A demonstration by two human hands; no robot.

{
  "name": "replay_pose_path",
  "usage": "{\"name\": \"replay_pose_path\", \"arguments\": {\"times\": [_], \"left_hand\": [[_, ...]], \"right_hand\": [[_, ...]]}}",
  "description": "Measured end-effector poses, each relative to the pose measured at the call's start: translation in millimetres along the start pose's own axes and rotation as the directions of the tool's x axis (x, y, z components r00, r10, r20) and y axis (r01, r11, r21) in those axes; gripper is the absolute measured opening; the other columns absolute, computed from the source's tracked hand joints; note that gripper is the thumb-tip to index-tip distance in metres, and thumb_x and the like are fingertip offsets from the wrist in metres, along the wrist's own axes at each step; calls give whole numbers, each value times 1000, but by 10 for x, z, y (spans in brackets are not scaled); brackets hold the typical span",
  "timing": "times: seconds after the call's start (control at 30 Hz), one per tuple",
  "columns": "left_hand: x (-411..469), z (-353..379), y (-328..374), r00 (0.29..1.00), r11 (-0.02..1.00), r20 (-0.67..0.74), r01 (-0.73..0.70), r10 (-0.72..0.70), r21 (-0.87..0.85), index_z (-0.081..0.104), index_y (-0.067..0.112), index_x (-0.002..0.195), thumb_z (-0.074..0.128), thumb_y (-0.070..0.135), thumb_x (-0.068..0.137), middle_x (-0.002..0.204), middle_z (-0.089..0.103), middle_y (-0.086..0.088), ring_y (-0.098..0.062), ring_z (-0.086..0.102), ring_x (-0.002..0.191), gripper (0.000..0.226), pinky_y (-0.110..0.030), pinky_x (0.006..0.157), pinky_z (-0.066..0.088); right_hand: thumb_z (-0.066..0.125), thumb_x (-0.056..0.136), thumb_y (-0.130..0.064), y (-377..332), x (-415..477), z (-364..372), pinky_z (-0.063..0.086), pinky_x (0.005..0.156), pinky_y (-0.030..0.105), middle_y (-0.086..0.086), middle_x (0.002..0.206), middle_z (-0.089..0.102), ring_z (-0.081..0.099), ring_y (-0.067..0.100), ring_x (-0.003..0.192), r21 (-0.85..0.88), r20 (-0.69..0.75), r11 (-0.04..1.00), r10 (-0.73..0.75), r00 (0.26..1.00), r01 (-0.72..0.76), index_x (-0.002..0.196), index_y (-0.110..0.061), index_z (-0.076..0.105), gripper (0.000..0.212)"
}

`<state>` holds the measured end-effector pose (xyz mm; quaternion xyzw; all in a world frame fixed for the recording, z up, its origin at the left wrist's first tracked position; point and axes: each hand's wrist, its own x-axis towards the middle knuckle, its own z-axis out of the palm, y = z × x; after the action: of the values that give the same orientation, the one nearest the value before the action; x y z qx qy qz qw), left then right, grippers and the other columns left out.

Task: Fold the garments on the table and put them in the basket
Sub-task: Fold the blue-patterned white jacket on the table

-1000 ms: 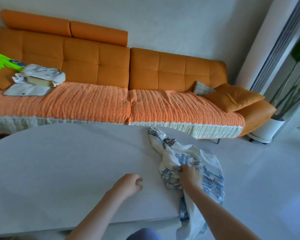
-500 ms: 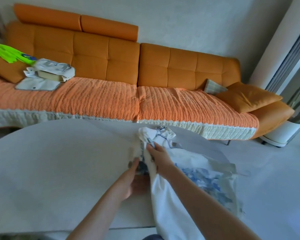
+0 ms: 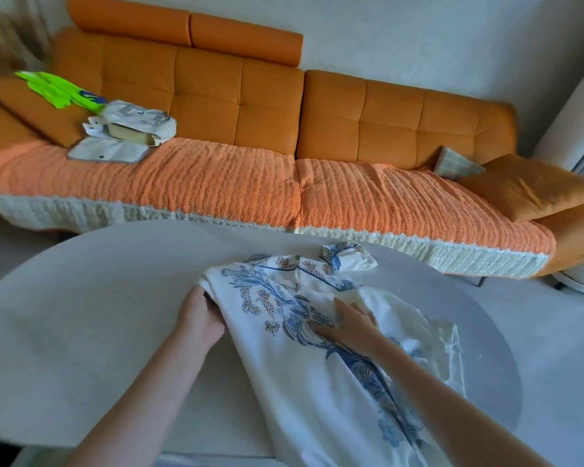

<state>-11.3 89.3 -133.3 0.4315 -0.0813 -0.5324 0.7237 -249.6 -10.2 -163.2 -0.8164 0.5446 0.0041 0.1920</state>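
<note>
I see 1 white garment (image 3: 294, 375) with a blue floral print spread on the right half of the grey table (image 3: 81, 315), its collar toward the table's far edge and its lower part hanging over the table's near edge. My left hand (image 3: 201, 318) grips the garment's left edge, fingers curled under the fabric, thumb side up. My right hand (image 3: 349, 323) lies flat on the print near the garment's middle, fingers straight and spread, pressing the cloth to the table. Beyond the table's far edge stands an orange sofa (image 3: 250, 183), with 1 orange cushion (image 3: 533, 187) at its right end.
</note>
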Motion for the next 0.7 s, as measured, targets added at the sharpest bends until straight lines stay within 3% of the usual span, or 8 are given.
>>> {"name": "replay_pose_path", "arguments": {"times": [0.17, 0.27, 0.37, 0.43, 0.47, 0.5, 0.57, 0.7], "left_hand": [[147, -176, 342, 998, 987, 1, -65, 65, 147, 61, 17, 106, 37, 38, 98, 100, 66, -4, -20, 61, 93, 32, -33, 77, 47], [380, -312, 648, 985, 937, -52, -137, 162, 320, 54, 18, 89, 45, 33, 96, 86, 58, -3, -19, 58, 77, 19, -29, 60, 41], [615, -480, 928, 948, 865, -90, -237, 306, 442, 47, 21, 112, 57, 20, 91, 113, 58, -7, -24, 60, 96, 23, -36, 75, 49], [676, -559, 972, 923, 800, -128, -239, 363, 550, 27, 34, 141, 64, 18, 86, 142, 42, -3, -28, 49, 121, 68, -48, 96, 44], [678, -593, 949, 912, 736, -167, -183, 374, 652, 13, 35, 148, 66, 22, 85, 150, 31, -3, -30, 40, 130, 83, -51, 102, 39], [662, -635, 897, 903, 649, -223, -78, 368, 757, 6, 30, 150, 69, 33, 81, 154, 24, -6, -32, 33, 135, 93, -52, 105, 35], [653, -726, 727, 917, 434, -235, 78, 322, 898, 12, 16, 149, 69, 55, 66, 153, 23, -15, -36, 29, 137, 109, -50, 107, 32], [434, -783, 375, 939, -189, 16, 53, 343, 981, 35, 17, 143, 59, 51, 74, 139, 42, -16, -35, 37, 129, 80, -42, 103, 35]], "right_hand": [[27, 84, -69, 176, 117, -107, 17, 113, 56, -6, 154, 18, 6, 23, 144, -153, 122, 988, -2, 992, 20, 147, -25, 21, 78], [21, 84, -71, 138, 214, -158, 15, 115, 52, -2, 156, 11, 4, 25, 144, -230, 213, 970, -25, 977, 75, 149, -24, 16, 80], [8, 47, -93, 110, 287, -202, -5, 118, 41, 1, 157, 11, 7, 22, 145, -86, 261, 995, 76, 962, -55, 149, -26, 17, 122], [12, 64, -91, 111, 338, -200, 38, 100, 59, -6, 140, 46, 44, 18, 129, 14, -16, 997, 78, 997, -78, 137, -22, 32, 102], [24, 87, -73, 87, 350, -210, 57, 69, 46, -9, 120, 61, 59, 12, 110, 43, -138, 997, 75, 988, -69, 126, -23, 36, 64], [35, 98, -49, 121, 393, -193, 54, 78, 40, -8, 109, 63, 59, 12, 104, -52, -212, 998, 26, 977, -38, 121, -17, 39, 39], [45, 97, -36, 174, 447, -247, 38, 95, 37, -1, 121, 58, 45, 22, 116, 24, -173, 998, 58, 983, -55, 128, -18, 50, 37], [54, 93, -31, 273, 691, -370, 35, 99, 37, 13, 131, 55, 46, 27, 120, 231, -166, 969, 126, 978, -86, 133, -18, 51, 42]]}}
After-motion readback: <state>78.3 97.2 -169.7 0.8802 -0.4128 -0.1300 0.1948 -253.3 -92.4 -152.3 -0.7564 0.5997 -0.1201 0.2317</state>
